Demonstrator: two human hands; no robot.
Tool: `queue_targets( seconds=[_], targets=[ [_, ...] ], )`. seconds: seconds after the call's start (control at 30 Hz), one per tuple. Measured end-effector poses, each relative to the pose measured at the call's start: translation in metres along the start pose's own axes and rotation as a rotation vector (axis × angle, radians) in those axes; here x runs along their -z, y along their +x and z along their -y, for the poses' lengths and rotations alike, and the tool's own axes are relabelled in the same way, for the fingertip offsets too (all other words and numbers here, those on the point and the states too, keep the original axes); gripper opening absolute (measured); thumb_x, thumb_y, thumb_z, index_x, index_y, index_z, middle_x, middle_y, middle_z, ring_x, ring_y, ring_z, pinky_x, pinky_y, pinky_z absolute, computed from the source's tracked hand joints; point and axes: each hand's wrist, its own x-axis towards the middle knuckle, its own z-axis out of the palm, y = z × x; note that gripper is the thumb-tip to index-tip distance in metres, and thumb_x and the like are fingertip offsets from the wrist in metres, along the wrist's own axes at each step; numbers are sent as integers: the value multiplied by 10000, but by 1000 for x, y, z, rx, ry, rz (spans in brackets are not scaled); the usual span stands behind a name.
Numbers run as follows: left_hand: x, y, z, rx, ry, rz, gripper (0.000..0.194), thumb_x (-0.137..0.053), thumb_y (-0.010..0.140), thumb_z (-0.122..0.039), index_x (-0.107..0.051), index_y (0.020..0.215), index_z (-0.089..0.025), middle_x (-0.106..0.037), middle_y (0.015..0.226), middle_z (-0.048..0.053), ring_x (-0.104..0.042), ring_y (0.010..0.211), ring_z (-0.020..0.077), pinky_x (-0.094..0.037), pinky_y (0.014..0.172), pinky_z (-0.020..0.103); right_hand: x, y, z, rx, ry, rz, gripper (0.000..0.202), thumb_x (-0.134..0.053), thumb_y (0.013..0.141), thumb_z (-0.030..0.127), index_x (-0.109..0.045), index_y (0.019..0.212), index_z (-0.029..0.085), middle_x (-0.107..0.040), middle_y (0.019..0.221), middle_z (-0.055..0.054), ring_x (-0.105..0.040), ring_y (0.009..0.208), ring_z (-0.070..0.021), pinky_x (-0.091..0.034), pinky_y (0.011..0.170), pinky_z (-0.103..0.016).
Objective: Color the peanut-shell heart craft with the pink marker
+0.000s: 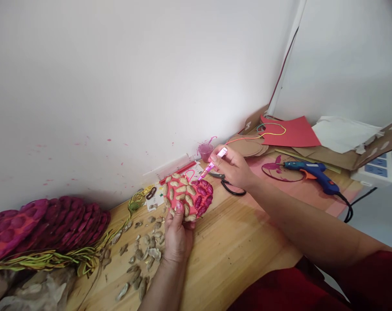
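My left hand (179,231) grips the lower edge of a round red disc (188,196) with its thumb on the front. Whole peanuts cover the disc; those on its right side are painted magenta, the others are bare shell. A pink cord loop (190,174) rises from its top. In my right hand (233,167), pinched between the fingers, is a slim paintbrush (210,166) with a white and pink handle, slanting down to the painted peanuts. Its tip is at or close against them. Beyond that hand stands a small cup (205,151) stained pink.
Peanut shells (147,250) lie scattered at left, beside magenta peanut discs (69,220) and yellow-green cords (53,261). Black-handled scissors (231,188) lie at right, before a blue glue gun (319,172), cardboard discs (248,147) and red paper (289,131). A paint-spattered wall (118,108) stands behind.
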Motion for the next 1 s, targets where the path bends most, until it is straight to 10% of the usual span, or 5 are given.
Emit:
queue_targets(
  seconds=[1.0],
  targets=[
    [0, -3, 3, -44, 115, -5, 523, -969, 572, -489, -694, 902, -191, -654, 686, -50, -540, 505, 71, -393, 410, 170, 4, -4, -8, 169, -205, -4, 284, -593, 993, 485, -570, 898, 218, -508, 729, 23, -436, 639, -128, -359, 597, -278]
  ],
)
